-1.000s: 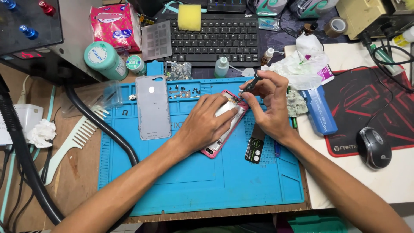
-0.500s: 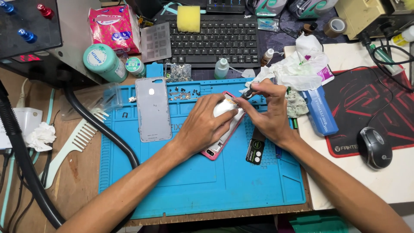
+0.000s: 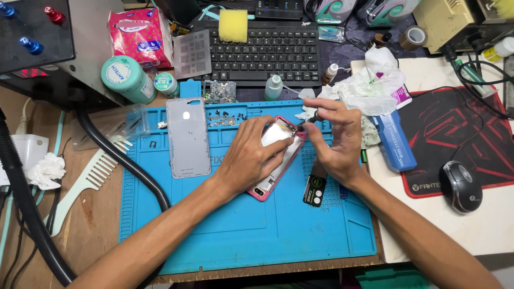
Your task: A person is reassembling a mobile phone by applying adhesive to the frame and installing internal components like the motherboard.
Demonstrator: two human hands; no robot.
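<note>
A pink-framed opened phone [image 3: 282, 145] lies tilted on the blue work mat [image 3: 241, 225]. My left hand [image 3: 251, 158] presses down on it and covers most of its middle. My right hand [image 3: 334, 142] is at the phone's upper right corner, fingers pinched on a thin dark screwdriver [image 3: 309, 121] whose tip points at that corner. A grey phone back cover [image 3: 188, 137] rests on the mat to the left, apart from both hands. Small screws and parts [image 3: 225, 116] are scattered along the mat's top edge.
A small black tool case [image 3: 315, 190] lies under my right wrist. Black keyboard [image 3: 267, 51], yellow sponge [image 3: 233, 25], teal jar [image 3: 127, 79] and pink tissue pack [image 3: 140, 33] stand behind the mat. Crumpled tissues [image 3: 369, 85], blue bottle [image 3: 395, 142], mouse [image 3: 461, 186] on the right. Comb [image 3: 85, 179] and black hose [image 3: 123, 160] left.
My right hand has shifted slightly left and lower, bringing the screwdriver tip closer to the phone's upper right corner. My left hand stays pressed on the phone.
</note>
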